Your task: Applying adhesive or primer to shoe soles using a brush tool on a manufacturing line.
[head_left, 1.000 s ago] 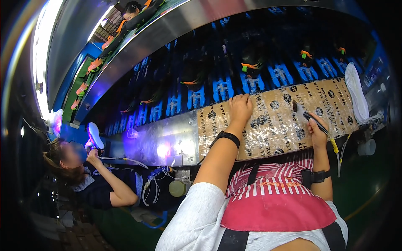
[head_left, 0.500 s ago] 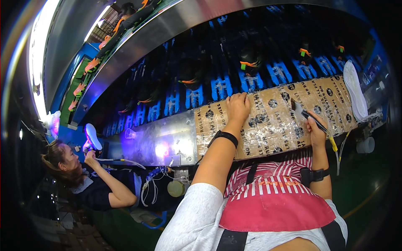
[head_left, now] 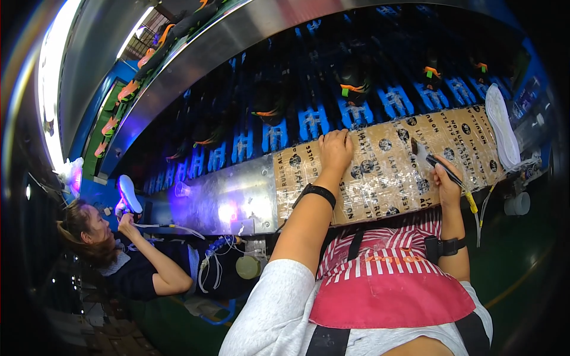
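Note:
My left hand [head_left: 336, 149] rests palm down on a cardboard cover [head_left: 380, 178], its fingers laid loosely toward the far edge and holding nothing. The cover is brown, printed and wrapped in shiny clear film. My right hand [head_left: 446, 181] is closed around the dark handle of a brush [head_left: 440, 161]. The brush's dark-tipped bristle end points up and left over the cover. A yellow fitting [head_left: 471, 200] and a thin pale tube hang from the lower end of the handle. Whether the bristles touch the cover I cannot tell.
Beyond the cover, dark shoes with orange and green parts [head_left: 354, 89] sit by a row of blue holders [head_left: 356, 114]. A white sole-shaped piece [head_left: 503, 127] lies at the right end. At left, a co-worker [head_left: 148, 261] holds a white sole [head_left: 129, 194] beside a metal ledge [head_left: 249, 184].

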A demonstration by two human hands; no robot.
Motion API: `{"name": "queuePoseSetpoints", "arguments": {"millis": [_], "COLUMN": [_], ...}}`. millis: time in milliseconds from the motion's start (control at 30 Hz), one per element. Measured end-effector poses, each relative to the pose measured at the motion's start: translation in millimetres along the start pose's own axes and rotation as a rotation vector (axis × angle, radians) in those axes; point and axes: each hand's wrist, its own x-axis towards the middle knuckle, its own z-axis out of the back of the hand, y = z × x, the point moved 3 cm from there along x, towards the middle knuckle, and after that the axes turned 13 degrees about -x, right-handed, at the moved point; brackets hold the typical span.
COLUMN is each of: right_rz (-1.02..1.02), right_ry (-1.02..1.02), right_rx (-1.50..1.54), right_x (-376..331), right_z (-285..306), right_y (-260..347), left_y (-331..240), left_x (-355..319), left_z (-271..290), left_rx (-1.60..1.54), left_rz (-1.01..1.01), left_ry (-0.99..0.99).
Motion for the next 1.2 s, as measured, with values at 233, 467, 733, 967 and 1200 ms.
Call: {"name": "queuePoseSetpoints", "arguments": {"millis": [233,467,733,967,1200], "right_rz": [-0.014,-0.009,0.002,-0.005,0.002], "right_ry": [0.001,0.001,0.000,0.003,0.008], "right_rx": [-0.027,-0.021,-0.033,-0.034,-0.010], "right_x": [-0.8,-1.7,-1.2,-2.7,-4.1], "right_z": [-2.3,-1.6,-1.9,-3.4,-3.7], "right_y": [3.4,1.2,2.8,5.1,5.4], "left_y": [2.2,3.1,4.9,4.0,4.2], "left_x": [-0.2,-0.9,-0.6,-1.5,-1.9], "left_z": [1.7,1.7,1.1,3.7,3.9], "left_rx": [-0.020,-0.043,-0.034,-0.018,-0.013], "left_rz": [0.028,0.027,0.022,0.000,-0.014], "left_ry": [0.023,0.011,0.009,-0.009,-0.016]}}
